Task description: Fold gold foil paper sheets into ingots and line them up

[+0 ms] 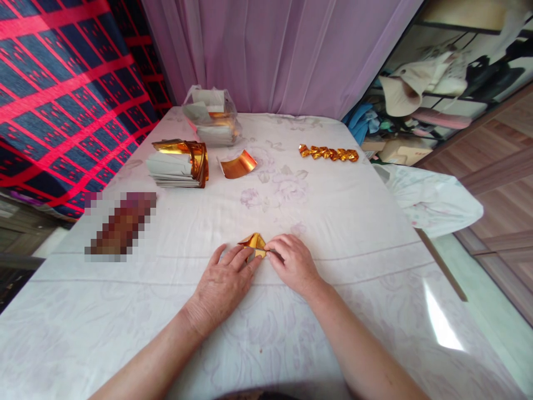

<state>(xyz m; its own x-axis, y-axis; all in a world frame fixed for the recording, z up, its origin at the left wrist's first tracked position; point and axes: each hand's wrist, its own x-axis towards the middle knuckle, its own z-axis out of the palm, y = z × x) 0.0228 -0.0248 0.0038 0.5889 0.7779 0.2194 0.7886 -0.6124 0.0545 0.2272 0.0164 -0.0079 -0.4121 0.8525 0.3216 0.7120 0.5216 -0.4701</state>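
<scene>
Gold foil paper (pixel 254 243), partly folded into a small pointed shape, sits near the middle of the surface (pixel 341 211), right between both hands. Left hand (pixel 222 283) lies flat and low on the cloth, palm down, fingers stretched forward and loosely spread, their tips touching the near left edge of the folded piece and pressing it down; it grips nothing. Right hand (pixel 293 261) comes in from the other side, knuckles up, fingers curled in, thumb and forefinger closed on the paper's right corner in a tight pinch. Both forearms run back toward the bottom of the view.

Further back on the left, a stack of foil sheets (pixel 177 165) rests on the cloth, white backs showing with a gold layer curling over the top right. Just beside it, to the right, lies one loose curved gold sheet (pixel 238 165), shiny side up, arched like a little trough. Behind those two, close to the far edge, stands a clear plastic bag (pixel 212 115) holding more sheets. Off to the right of the far half, well apart from the hands, a row of finished gold folded pieces (pixel 328 153) lies in a line, touching end to end. Left of the hands, a blurred-out patch (pixel 120 225) covers something brownish I cannot make out. A pale floral cloth covers the whole surface, and a lilac curtain (pixel 283 50) hangs behind it.
</scene>
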